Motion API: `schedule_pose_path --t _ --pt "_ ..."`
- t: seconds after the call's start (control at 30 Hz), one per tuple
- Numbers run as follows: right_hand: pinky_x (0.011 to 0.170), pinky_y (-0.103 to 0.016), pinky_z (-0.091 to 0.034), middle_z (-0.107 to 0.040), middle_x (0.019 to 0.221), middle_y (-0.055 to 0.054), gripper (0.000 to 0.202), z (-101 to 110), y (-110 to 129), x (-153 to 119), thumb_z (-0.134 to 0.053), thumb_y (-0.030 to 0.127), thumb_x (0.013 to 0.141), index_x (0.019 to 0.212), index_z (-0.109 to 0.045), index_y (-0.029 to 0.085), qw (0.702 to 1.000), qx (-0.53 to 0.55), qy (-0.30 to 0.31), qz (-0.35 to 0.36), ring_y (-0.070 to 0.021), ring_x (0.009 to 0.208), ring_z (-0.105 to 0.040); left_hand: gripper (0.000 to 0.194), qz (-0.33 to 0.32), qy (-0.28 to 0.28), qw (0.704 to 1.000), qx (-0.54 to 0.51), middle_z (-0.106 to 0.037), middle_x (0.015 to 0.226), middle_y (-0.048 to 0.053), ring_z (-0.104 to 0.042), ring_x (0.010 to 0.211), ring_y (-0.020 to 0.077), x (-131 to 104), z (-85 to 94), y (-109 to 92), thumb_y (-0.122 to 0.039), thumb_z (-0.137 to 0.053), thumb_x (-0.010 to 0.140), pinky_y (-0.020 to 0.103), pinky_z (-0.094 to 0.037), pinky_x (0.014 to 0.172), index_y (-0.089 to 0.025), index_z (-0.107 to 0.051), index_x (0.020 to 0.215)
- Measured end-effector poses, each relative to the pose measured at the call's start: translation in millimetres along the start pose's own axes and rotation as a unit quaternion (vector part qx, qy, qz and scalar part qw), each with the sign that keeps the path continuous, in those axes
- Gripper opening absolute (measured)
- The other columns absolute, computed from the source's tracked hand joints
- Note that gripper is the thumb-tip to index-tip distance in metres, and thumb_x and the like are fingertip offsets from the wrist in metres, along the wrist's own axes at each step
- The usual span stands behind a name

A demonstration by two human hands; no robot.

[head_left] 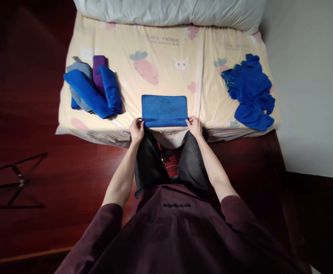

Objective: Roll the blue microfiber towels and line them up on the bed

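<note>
A blue cloth (164, 108) lies flat on the bed's front edge, its near side turned over into a thicker band. My left hand (137, 129) pinches the left end of that band, fingers closed on it. At the right end, my right hand (194, 125) grips the same band between thumb and fingers. To the left are rolled cloths: a long blue roll (88, 93), a purple roll (99, 74), a grey roll (82, 70) and a shorter blue roll (111, 89). A crumpled heap of blue cloths (250, 89) rests on the right.
The bed (166, 64) has a yellow sheet with carrot prints. A pale bulky quilt (172, 11) lies along its far side. On the dark red floor at the left stands a black metal stand (20, 182). A pale wall (312, 87) borders the bed's right side.
</note>
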State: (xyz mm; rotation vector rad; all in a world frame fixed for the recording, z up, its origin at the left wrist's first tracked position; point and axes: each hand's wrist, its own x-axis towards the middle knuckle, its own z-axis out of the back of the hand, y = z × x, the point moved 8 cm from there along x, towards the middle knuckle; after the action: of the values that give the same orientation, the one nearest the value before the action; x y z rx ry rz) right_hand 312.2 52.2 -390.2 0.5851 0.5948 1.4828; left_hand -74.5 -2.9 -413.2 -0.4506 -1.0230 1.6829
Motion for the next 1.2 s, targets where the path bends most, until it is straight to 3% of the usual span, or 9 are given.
schedule_pose_path --t 0.2,0.33,0.47,0.63,0.77,0.9,1.03,1.2 --pt "0.104 -0.041 -0.058 -0.075 0.119 -0.011 0.016 8 4 1 -0.065 0.022 0.094 0.108 -0.073 0.021 0.998 -0.009 -0.045 0.036 -0.0282 0.112 -0.071 0.024 -0.032 -0.007 0.999 0.026 -0.066 0.121 0.015 -0.065 0.112 0.0283 -3 4.9 -7 -0.029 -0.062 0.096 0.044 -0.054 0.107 -0.019 -0.072 0.115" --pt "0.101 -0.037 -0.060 -0.074 0.123 -0.011 0.022 5 8 0 -0.061 0.019 0.094 0.111 -0.076 0.020 0.998 -0.004 -0.028 0.061 -0.0264 0.110 -0.073 0.029 -0.071 0.026 0.997 0.034 -0.073 0.126 0.012 -0.058 0.128 0.0310 -5 1.3 -17 -0.026 -0.054 0.099 0.051 -0.047 0.119 -0.022 -0.076 0.118" --pt "0.109 -0.037 -0.058 -0.074 0.135 -0.009 0.034 3 15 -5 -0.052 0.015 0.096 0.115 -0.079 0.021 0.995 0.007 -0.016 0.101 -0.0239 0.120 -0.072 0.036 -0.066 0.040 0.997 0.017 -0.075 0.132 0.012 -0.058 0.129 0.0303 -5 -1.8 -19 -0.025 -0.049 0.100 0.053 -0.046 0.120 -0.021 -0.078 0.122" --pt "0.115 -0.039 -0.056 -0.076 0.136 -0.006 0.040 -3 17 -6 -0.046 0.012 0.099 0.116 -0.081 0.022 0.995 -0.006 0.008 0.097 -0.0228 0.126 -0.071 0.036 -0.054 0.050 0.997 0.028 -0.075 0.135 0.013 -0.060 0.129 0.0311 -5 -4.5 -19 -0.028 -0.050 0.100 0.054 -0.046 0.120 -0.020 -0.078 0.123" --pt "0.117 -0.040 -0.054 -0.075 0.137 -0.010 0.028 -7 15 -3 -0.063 0.021 0.099 0.121 -0.079 0.019 0.995 -0.001 0.011 0.098 -0.0249 0.128 -0.071 0.036 -0.065 0.056 0.995 0.054 -0.072 0.140 0.013 -0.059 0.133 0.0333 -4 -5.9 -20 -0.037 -0.069 0.093 0.053 -0.044 0.121 -0.020 -0.075 0.124" --pt "0.120 -0.040 -0.053 -0.073 0.140 -0.010 0.043 -11 9 0 -0.084 0.025 0.086 0.127 -0.077 0.019 0.994 0.006 0.023 0.108 -0.0258 0.131 -0.069 0.055 -0.068 0.078 0.992 0.075 -0.069 0.144 0.014 -0.058 0.135 0.0363 -3 -9.4 -17 -0.042 -0.084 0.080 0.054 -0.042 0.122 -0.021 -0.072 0.129" --pt "0.117 -0.038 -0.057 -0.069 0.147 -0.008 0.052 -15 5 0 -0.085 0.018 0.081 0.132 -0.076 0.019 0.993 0.013 0.036 0.112 -0.0255 0.131 -0.069 0.063 -0.068 0.101 0.987 0.104 -0.066 0.151 0.011 -0.054 0.137 0.0371 -3 -12.7 -14 -0.032 -0.082 0.075 0.054 -0.042 0.122 -0.020 -0.068 0.136" --pt "0.111 -0.040 -0.062 -0.066 0.152 -0.007 0.044 -17 4 -1 -0.071 0.011 0.087 0.130 -0.077 0.020 0.994 0.010 0.050 0.096 -0.0230 0.112 -0.077 0.059 -0.066 0.099 0.988 0.094 -0.066 0.149 0.010 -0.054 0.136 0.0363 -4 -12.0 -14 -0.017 -0.066 0.078 0.055 -0.043 0.121 -0.019 -0.069 0.137"
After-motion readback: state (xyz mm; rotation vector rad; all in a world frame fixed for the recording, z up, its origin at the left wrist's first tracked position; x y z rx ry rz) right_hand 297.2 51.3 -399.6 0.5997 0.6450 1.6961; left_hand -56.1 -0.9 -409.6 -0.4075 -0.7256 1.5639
